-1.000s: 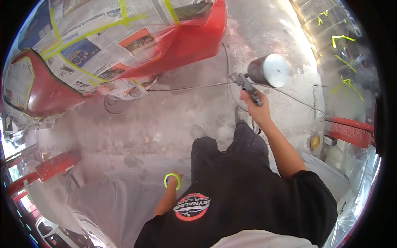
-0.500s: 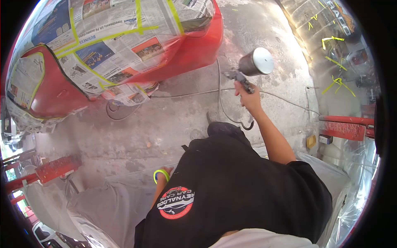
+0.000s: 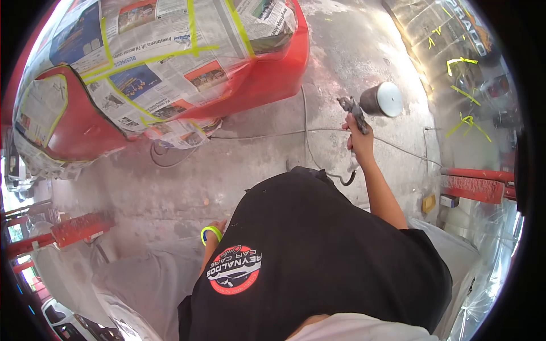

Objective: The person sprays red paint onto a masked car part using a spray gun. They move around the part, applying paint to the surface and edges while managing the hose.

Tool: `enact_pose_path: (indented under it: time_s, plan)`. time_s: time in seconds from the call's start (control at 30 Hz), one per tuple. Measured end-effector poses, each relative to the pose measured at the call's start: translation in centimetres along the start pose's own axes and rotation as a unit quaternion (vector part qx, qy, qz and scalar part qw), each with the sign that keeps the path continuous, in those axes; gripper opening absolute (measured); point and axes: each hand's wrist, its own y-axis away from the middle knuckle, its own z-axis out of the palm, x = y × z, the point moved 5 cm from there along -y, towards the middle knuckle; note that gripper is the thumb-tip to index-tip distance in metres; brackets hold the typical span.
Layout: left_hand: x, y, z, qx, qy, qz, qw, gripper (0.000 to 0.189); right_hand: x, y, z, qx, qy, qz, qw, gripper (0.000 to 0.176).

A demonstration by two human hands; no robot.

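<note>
My right hand (image 3: pixel 361 138) is wrapped round the grip of a spray gun (image 3: pixel 354 111), held out over the grey floor. A dark cup with a pale round lid (image 3: pixel 390 99) is on the gun's far side. From below the hand a black hose end (image 3: pixel 348 180) curves away. My left hand (image 3: pixel 218 225) hangs low beside the black shirt, just past a yellow-green tape roll (image 3: pixel 210 232) round the wrist; its fingers are mostly hidden. Red car bodywork (image 3: pixel 273 77) at the upper left is partly covered with newspaper (image 3: pixel 159 74) and yellow-green tape.
A thin hose (image 3: pixel 261 135) runs across the concrete floor (image 3: pixel 165 190). Red metal arms stand at the left (image 3: pixel 82 228) and right (image 3: pixel 475 184). A plastic-covered surface with tape strips (image 3: pixel 467 122) lines the right. A yellow block (image 3: pixel 428 203) is near it.
My right hand and the spray gun have moved right and slightly down, away from the red bodywork. My left hand has shifted slightly left and up.
</note>
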Motion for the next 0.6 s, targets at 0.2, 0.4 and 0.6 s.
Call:
enact_pose_path:
  time_s: [0.2,0.4,0.6]
  plan:
    - [0.7,0.0,-0.8,-0.015,-0.002,-0.034,0.999,0.046,0.1,-0.2,-0.8,-0.11,-0.104,-0.013,0.988,0.037]
    - [6.2,2.2,-2.1,0.043,0.101,0.002,0.994,0.045,5.1,-5.6,-4.4,0.053,-0.067,0.017,0.996,0.041]
    - [11.3,8.8,-1.8,0.101,0.041,0.032,0.994,0.043,4.8,-5.0,-4.1,-0.022,-0.08,0.055,0.995,0.041]
